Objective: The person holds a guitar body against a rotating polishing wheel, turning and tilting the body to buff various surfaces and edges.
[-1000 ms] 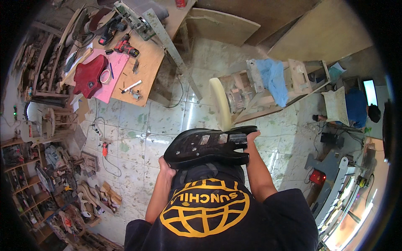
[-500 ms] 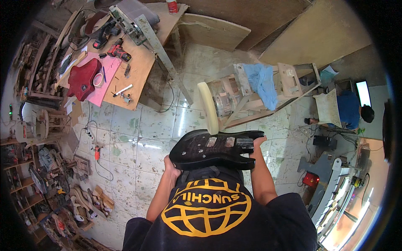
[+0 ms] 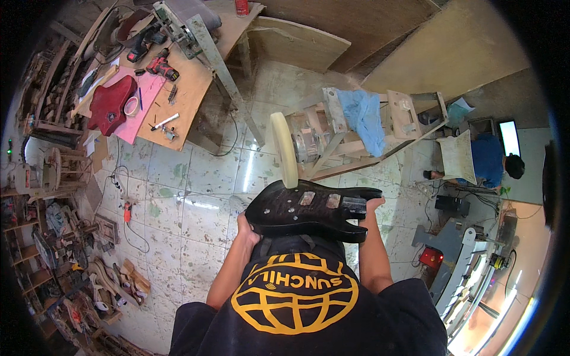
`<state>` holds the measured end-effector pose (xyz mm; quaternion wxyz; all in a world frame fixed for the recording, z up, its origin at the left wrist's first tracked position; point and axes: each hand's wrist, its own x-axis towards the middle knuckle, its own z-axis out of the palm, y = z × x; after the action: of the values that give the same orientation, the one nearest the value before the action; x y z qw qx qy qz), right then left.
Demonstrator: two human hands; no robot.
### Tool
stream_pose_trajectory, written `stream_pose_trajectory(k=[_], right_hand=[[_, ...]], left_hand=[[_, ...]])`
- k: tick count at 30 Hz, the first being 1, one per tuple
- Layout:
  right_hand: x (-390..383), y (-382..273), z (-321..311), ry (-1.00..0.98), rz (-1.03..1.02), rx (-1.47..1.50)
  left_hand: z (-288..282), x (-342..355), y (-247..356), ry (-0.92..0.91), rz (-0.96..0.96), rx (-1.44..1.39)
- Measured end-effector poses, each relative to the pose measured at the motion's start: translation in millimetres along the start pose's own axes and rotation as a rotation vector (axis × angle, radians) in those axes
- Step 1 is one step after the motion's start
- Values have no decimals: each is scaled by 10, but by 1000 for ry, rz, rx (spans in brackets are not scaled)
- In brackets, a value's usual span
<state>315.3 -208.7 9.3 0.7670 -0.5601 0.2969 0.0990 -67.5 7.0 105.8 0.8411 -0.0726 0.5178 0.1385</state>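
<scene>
I hold a glossy black electric guitar body [image 3: 285, 221] in front of my waist, its neck end and horns to the right. My left hand [image 3: 247, 229] grips its rounded left end, with most of the fingers hidden underneath. Around the horn end, my right hand [image 3: 374, 205] is closed, its fingers partly hidden by the wood. The pale yellow rim of a buffing wheel [image 3: 284, 151] meets the body's far edge, left of its middle. From this angle I cannot tell how firmly they touch.
The wheel's motor sits on a wooden stand [image 3: 350, 166] draped with a blue cloth [image 3: 363, 118]. At far left, a workbench [image 3: 193, 104] carries a red guitar body [image 3: 111, 110] and a cordless drill [image 3: 161, 64]. A person [image 3: 488, 160] sits at far right. A cable [image 3: 139, 240] trails across the floor at left.
The guitar body has shifted right relative to the wheel and tilted slightly, so the wheel meets its edge farther left. Both hands keep hold of it. The whole view has shifted a little.
</scene>
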Motion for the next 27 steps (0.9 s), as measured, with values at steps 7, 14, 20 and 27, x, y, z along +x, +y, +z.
stream_pose_trajectory(k=[7,14,20,27], right_hand=[[8,-350,-100,14,-72,20],[-33,-636,-210,36,-140,45],[-65,-815,-334,55,-191,61],[-174,-927,-398,59,-229,62]], left_hand=[[178,221,-110,-36,-36,-4],[337,515,-186,-78,-91,90],[591,555,-267,8,-121,139],[725,486,-306,43,-176,176]])
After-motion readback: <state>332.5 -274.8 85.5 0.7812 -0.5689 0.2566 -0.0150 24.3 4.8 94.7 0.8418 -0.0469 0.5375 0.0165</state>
